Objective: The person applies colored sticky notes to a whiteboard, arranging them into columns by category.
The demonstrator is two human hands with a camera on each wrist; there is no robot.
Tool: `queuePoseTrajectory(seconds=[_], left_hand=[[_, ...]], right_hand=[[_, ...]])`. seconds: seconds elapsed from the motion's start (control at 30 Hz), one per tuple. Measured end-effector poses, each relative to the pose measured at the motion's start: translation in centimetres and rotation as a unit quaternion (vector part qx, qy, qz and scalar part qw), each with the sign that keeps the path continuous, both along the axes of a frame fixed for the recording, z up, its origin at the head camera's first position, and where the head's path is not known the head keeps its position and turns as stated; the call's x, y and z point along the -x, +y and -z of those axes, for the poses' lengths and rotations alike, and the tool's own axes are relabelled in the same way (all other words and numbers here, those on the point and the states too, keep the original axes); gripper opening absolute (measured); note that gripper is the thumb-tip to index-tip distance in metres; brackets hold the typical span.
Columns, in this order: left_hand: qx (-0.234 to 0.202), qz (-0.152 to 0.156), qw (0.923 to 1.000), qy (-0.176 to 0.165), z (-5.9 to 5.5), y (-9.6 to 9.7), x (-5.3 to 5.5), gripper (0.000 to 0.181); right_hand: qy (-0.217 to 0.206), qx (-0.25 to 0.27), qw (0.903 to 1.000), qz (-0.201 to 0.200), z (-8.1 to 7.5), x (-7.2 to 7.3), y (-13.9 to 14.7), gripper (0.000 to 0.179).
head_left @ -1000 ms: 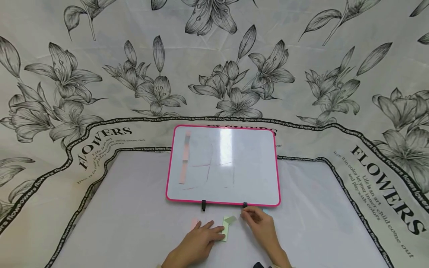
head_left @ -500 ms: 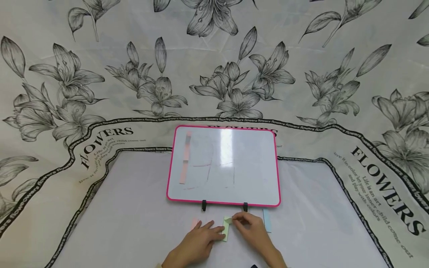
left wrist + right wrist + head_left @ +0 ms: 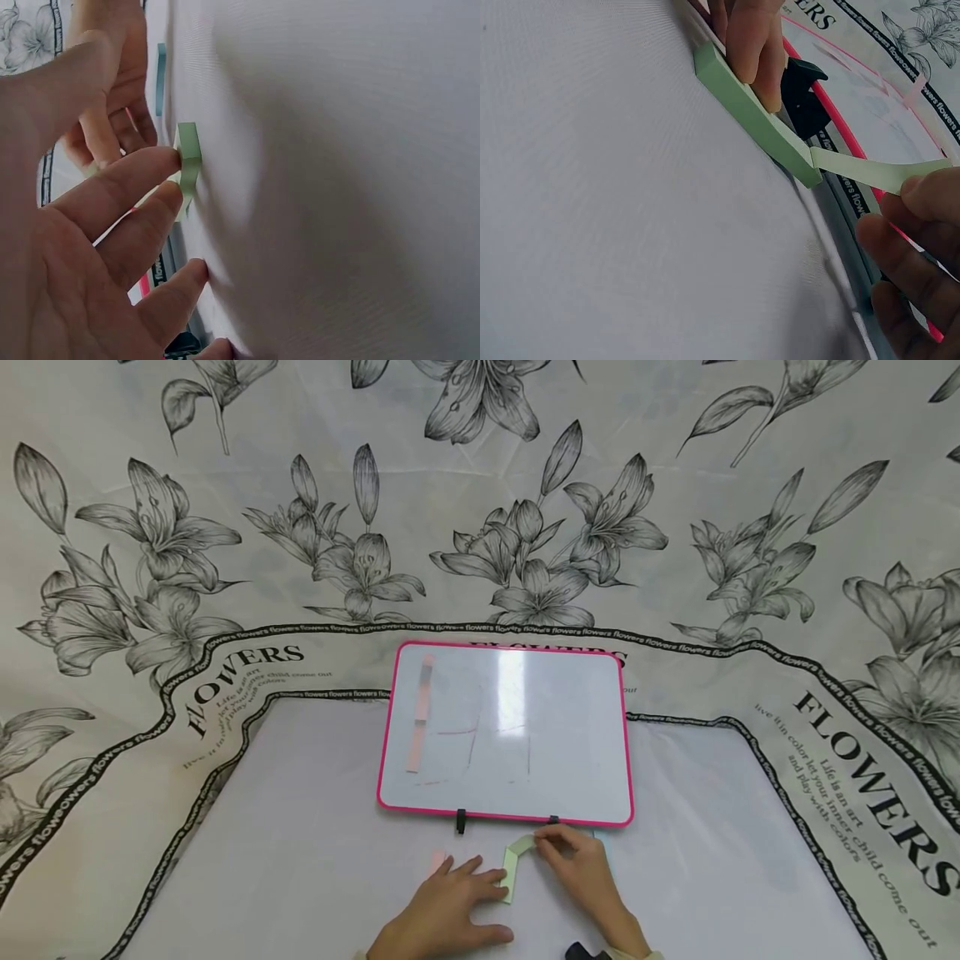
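A green sticky-note pad point(image 3: 509, 877) lies on the white table. Straight fingers of my left hand point(image 3: 450, 906) press down on it, its thumb spread aside. At the pad's far end, the top sticky strip point(image 3: 855, 166) lifts at an angle, still joined there. My right hand point(image 3: 581, 870) pinches the strip's free end between thumb and index finger. A pink sticky-note pad point(image 3: 438, 860) shows partly from beneath the left hand's fingers. Mostly behind the right hand in the head view, a blue sticky-note pad point(image 3: 160, 79) appears on the table in the left wrist view.
Beyond the hands, a pink-rimmed whiteboard point(image 3: 570, 735) leans on black stand feet point(image 3: 461, 821). Pink strips point(image 3: 417, 743) run down its left side, beside faint red marker lines. Something black point(image 3: 581, 951) is near the right wrist. Flower-printed cloth point(image 3: 360, 568) hangs behind.
My right hand came in to the green pad's loose strip, pinched its end and drew it up and to the right. The left thumb has spread away from its fingers.
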State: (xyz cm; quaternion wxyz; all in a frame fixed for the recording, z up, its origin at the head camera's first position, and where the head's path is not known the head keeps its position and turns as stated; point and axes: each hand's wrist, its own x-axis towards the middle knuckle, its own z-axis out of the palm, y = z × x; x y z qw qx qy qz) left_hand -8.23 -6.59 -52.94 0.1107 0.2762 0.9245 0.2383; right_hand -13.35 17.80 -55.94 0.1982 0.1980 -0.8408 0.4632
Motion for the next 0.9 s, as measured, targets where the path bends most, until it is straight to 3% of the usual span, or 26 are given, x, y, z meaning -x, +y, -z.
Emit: queuePoseTrajectory(seconds=[0.2,0.37,0.6,0.8,0.9], left_hand=[[-0.025,-0.013,0.9995,-0.012,0.1,0.2,-0.2,0.054],[0.004,-0.001,1.0000,0.001,0.0,0.0,-0.2,0.056],[0.017,0.022,0.9991,0.033,-0.1,-0.3,-0.3,0.062],[0.029,0.065,0.9950,0.070,0.3,-0.8,-0.3,0.066],[0.023,0.084,0.9941,0.065,0.5,-1.0,-0.3,0.068]], right_hand=[[-0.044,0.016,0.9979,0.045,-0.4,-0.2,0.9,0.016],[-0.080,0.048,0.9943,0.052,-2.1,0.2,2.0,0.012],[-0.057,0.050,0.9966,0.031,-3.4,0.7,2.7,0.017],[-0.029,0.047,0.9985,0.001,-3.7,0.7,2.4,0.023],[-0.026,0.030,0.9992,0.000,-3.9,0.7,2.3,0.022]])
